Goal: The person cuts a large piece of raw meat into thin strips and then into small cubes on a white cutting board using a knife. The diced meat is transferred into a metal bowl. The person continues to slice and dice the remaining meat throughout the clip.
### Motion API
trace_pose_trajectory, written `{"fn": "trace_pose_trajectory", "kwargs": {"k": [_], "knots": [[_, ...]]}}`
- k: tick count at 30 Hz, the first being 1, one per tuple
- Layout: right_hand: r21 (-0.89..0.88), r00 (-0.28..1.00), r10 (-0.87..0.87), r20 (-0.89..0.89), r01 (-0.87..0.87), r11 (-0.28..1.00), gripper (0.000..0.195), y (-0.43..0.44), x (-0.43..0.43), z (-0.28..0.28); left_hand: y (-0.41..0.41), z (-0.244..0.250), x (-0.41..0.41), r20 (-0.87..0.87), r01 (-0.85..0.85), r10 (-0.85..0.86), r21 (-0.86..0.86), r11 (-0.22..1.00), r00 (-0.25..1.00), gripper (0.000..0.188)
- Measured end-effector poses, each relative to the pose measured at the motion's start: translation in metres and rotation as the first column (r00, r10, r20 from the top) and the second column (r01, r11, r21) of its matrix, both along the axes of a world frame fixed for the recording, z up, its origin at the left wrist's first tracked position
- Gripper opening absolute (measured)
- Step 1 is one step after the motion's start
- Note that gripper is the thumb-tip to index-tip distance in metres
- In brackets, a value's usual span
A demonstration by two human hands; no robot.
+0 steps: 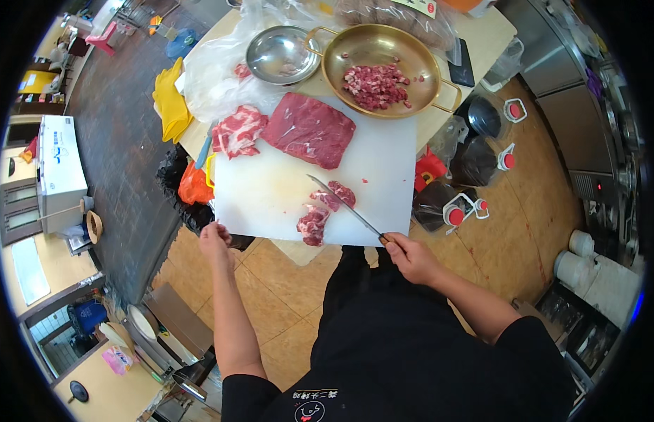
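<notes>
My right hand grips the handle of a long knife, its blade slanting up and left across the white cutting board. The blade passes over a small piece of raw meat; whether they touch I cannot tell. Another small piece of meat lies just below. My left hand is at the board's lower left corner, fingers curled; what is in them I cannot tell. Farther up the board are a large slab of red meat and a fatty piece. Diced meat fills part of a brass-coloured pan.
A steel bowl stands on plastic bags left of the pan. Yellow gloves and a blue-handled tool lie at the left table edge, above a black bin bag. Large bottles of dark liquid stand on the floor at right.
</notes>
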State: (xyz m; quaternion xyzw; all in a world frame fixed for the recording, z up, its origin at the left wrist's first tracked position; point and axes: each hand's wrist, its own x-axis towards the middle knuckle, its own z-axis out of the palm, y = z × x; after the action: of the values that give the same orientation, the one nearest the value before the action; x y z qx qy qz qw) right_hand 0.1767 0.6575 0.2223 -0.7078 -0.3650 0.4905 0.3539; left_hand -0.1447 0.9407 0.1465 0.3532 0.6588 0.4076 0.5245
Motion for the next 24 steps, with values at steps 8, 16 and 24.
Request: {"fn": "trace_pose_trajectory", "kwargs": {"k": [8,16,24], "knots": [[-0.005,0.996,0.008,0.086,-0.007,1.0,0.032,-0.003,0.008,0.009,0.069,-0.014,-0.091,-0.375,0.054,0.026,0.2,0.978,0.927,0.031],[-0.031,0.986,0.105,0.128,-0.102,0.994,0.03,-0.002,0.003,0.005,0.006,0.0,0.006,-0.748,0.436,-0.101,0.267,0.859,0.656,0.038],[-0.08,0.986,0.111,0.126,-0.101,0.992,0.032,-0.004,0.0,-0.01,-0.129,0.006,0.135,-0.895,0.854,-0.345,0.071,0.515,0.282,0.042]]}}
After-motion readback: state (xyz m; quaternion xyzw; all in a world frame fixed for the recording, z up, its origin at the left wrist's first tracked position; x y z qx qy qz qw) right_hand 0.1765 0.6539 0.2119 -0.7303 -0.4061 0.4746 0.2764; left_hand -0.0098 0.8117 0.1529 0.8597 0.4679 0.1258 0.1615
